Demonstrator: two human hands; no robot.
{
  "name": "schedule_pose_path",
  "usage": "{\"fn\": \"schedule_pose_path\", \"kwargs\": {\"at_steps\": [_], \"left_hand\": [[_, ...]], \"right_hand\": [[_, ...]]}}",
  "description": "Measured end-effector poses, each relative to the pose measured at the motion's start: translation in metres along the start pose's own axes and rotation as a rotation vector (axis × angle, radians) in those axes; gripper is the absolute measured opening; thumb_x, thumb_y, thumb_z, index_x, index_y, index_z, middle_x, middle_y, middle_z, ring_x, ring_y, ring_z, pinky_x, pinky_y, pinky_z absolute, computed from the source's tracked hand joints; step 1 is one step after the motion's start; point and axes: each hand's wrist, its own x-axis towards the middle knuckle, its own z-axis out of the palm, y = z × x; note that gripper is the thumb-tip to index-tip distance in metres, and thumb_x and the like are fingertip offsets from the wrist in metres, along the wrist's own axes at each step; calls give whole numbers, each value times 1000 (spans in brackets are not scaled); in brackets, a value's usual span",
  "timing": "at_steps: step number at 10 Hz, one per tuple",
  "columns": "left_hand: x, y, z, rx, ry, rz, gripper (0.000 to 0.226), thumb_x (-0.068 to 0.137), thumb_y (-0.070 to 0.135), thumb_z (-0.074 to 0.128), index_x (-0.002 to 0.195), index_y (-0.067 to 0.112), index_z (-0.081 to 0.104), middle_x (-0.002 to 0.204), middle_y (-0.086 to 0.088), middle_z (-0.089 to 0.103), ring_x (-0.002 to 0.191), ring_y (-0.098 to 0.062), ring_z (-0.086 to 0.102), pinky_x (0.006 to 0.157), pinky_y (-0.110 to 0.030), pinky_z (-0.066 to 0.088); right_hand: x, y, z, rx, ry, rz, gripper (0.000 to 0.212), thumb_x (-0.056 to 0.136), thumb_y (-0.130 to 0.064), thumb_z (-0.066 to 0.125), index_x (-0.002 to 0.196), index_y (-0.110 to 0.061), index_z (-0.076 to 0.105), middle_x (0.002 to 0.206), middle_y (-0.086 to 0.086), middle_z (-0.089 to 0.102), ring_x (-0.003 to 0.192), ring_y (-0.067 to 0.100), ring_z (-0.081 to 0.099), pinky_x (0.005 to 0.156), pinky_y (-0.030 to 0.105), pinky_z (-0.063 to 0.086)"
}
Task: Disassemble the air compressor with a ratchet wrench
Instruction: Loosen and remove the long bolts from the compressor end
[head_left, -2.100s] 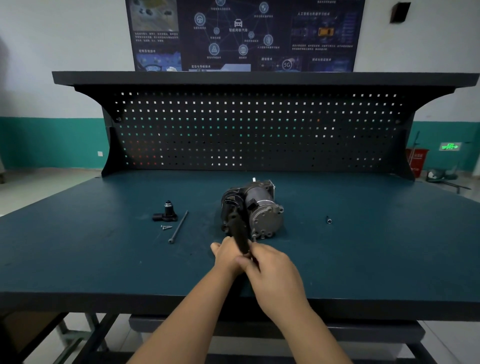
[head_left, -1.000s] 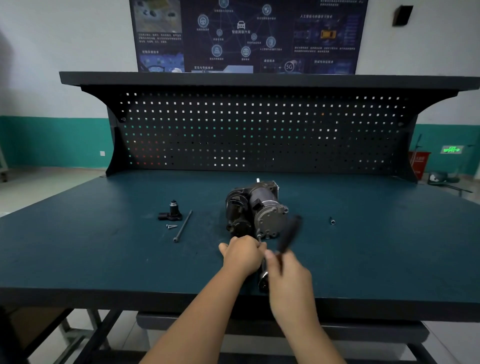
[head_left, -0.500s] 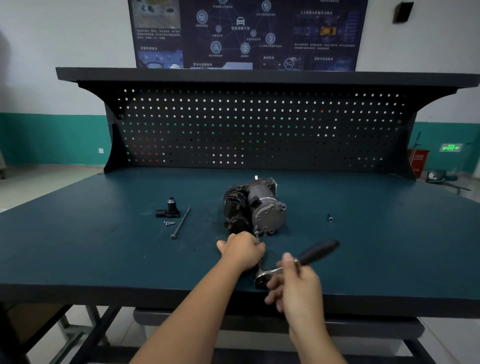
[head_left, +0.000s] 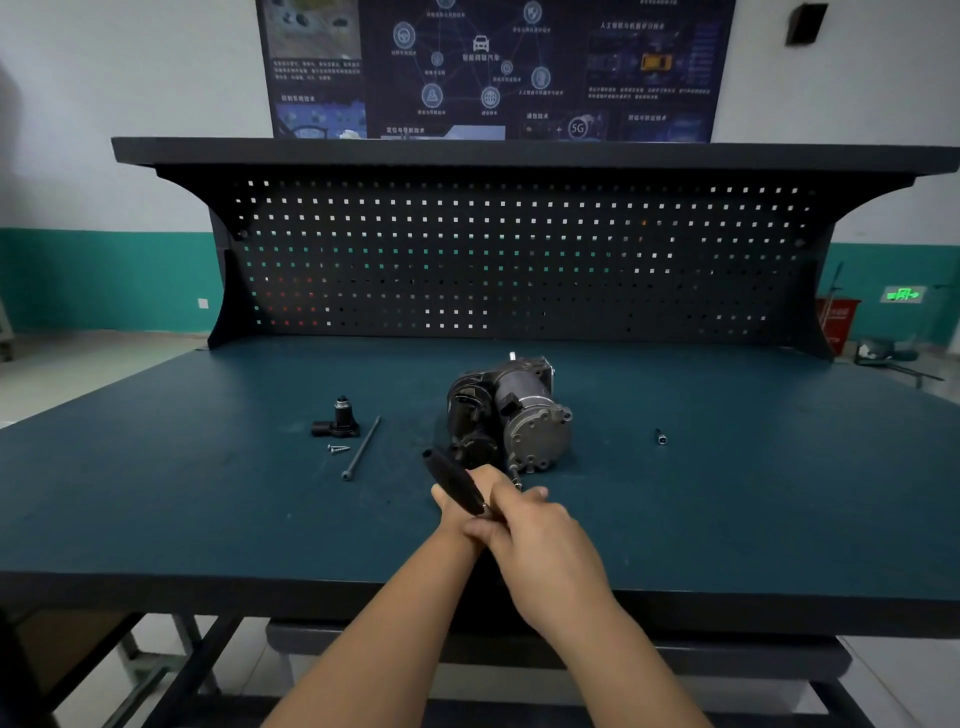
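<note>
The grey and black air compressor (head_left: 524, 415) lies mid-bench, its round end cover facing me. A thin bolt shaft (head_left: 515, 475) sticks out of its lower front. My right hand (head_left: 535, 535) is shut on the ratchet wrench, whose black handle (head_left: 453, 480) points up and to the left, just in front of the compressor. My left hand (head_left: 451, 518) sits closed under and behind the right hand at the wrench's inner end. The wrench head and what the left fingers grip are hidden.
A black fitting (head_left: 337, 421), small screws (head_left: 337, 448) and a long removed bolt (head_left: 361, 448) lie left of the compressor. A small socket-like piece (head_left: 661, 437) lies to the right. The pegboard back wall (head_left: 519, 260) closes the far side of the workbench (head_left: 208, 509).
The wrench handle swung out to the right and down, then back up to the left in front of the compressor. My left hand stayed put by the bolt.
</note>
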Motion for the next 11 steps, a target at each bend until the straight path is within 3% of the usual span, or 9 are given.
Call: {"fn": "schedule_pose_path", "kwargs": {"at_steps": [1, 2, 3, 4, 6, 7, 8, 9, 11], "left_hand": [[7, -3, -5, 494, 118, 174, 71, 87, 50, 23, 127, -4, 45, 135, -24, 42, 108, -18, 57, 60, -7, 28], [6, 5, -2, 673, 107, 80, 37, 83, 39, 47, 82, 7, 65, 102, -15, 64, 108, -31, 51, 74, -32, 25], [6, 5, 1, 745, 153, 118, 45, 92, 40, 44, 57, 13, 53, 66, -3, 52, 88, -24, 47, 77, -36, 23], [11, 1, 3, 715, 198, 117, 49, 94, 40, 41, 51, 17, 43, 59, 3, 43, 84, -21, 43, 78, -36, 23], [5, -2, 4, 537, 131, 184, 45, 85, 44, 42, 68, 6, 58, 70, -5, 53, 102, -34, 50, 75, -35, 29], [4, 1, 1, 491, 113, 118, 44, 89, 44, 51, 62, 9, 55, 78, -13, 65, 91, -32, 60, 76, -34, 43], [5, -3, -1, 453, 193, 89, 40, 85, 28, 58, 54, 18, 35, 72, 3, 50, 86, -21, 45, 65, -28, 31], [-1, 0, 1, 574, 200, 135, 42, 88, 33, 50, 50, 18, 38, 64, 8, 45, 91, -21, 44, 69, -33, 22], [2, 2, 4, 559, 180, 131, 48, 92, 37, 44, 48, 18, 41, 56, 6, 43, 89, -19, 40, 79, -34, 20]], "right_hand": [[-4, 12, 3, 99, 138, -21, 24, 96, -40, 44, 118, -32, 48, 94, 3, 63, 87, 24, 60, 62, 31, 39], [-14, 21, 10, 378, 328, 145, 18, 96, -33, 47, 94, -17, 54, 71, 2, 62, 67, 23, 61, 58, 36, 45], [-22, 35, 11, 1079, 437, 635, 30, 100, -28, 39, 83, -6, 49, 48, 6, 56, 35, 17, 53, 33, 24, 37], [-25, 34, 0, 1406, 376, 778, 24, 101, -25, 38, 85, -8, 45, 43, 4, 59, 29, 14, 51, 27, 17, 33], [-14, 19, -1, 303, 225, 127, 13, 91, -35, 55, 96, -23, 55, 79, 2, 66, 74, 23, 61, 62, 33, 47], [-14, 7, 10, 99, 115, 59, 23, 91, -40, 54, 99, -19, 50, 90, 7, 65, 86, 28, 60, 66, 36, 43], [-15, 12, 14, 136, 268, 45, 23, 95, -36, 48, 106, -15, 49, 91, 6, 66, 85, 28, 60, 63, 35, 40], [-16, 25, 8, 406, 414, 232, 20, 96, -30, 48, 84, -15, 47, 70, 4, 61, 67, 28, 59, 60, 38, 43], [-23, 53, -14, 1297, 372, 729, 18, 97, -22, 48, 90, -8, 41, 40, 4, 53, 25, 12, 40, 29, 11, 22]]}}
